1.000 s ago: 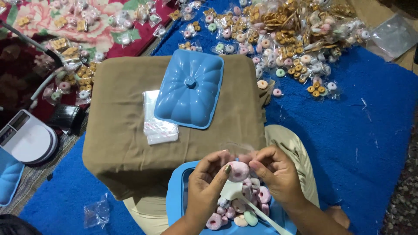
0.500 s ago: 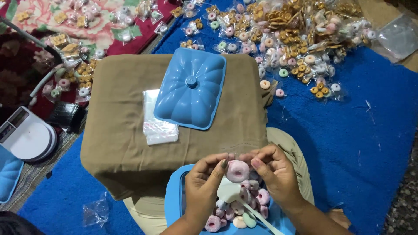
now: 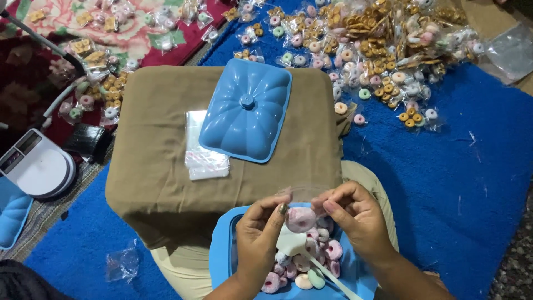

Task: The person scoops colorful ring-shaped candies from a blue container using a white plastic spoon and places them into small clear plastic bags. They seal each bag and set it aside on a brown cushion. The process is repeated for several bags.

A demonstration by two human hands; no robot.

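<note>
My left hand (image 3: 256, 240) and my right hand (image 3: 355, 216) together hold a small clear plastic bag (image 3: 302, 195) with a pink ring-shaped candy (image 3: 301, 219) in it. Both hands pinch the bag's sides above a blue container (image 3: 221, 261) on my lap, which holds several pink, white and green candies (image 3: 311, 269) and a white plastic scoop (image 3: 294, 244). The container's blue ribbed lid (image 3: 244, 108) lies further off on a brown cloth-covered stool (image 3: 150, 166), next to a stack of empty clear bags (image 3: 204, 150).
Many filled candy bags (image 3: 377, 50) are heaped on the blue rug (image 3: 461, 183) at the far right and on the floral mat (image 3: 94, 22) at the far left. A white kitchen scale (image 3: 36, 166) sits at left. A loose bag (image 3: 122, 261) lies near my knee.
My hands have stayed over the container with the bag. The pink candy sits a little lower between my fingers, and the bag's opening is spread wider above it.
</note>
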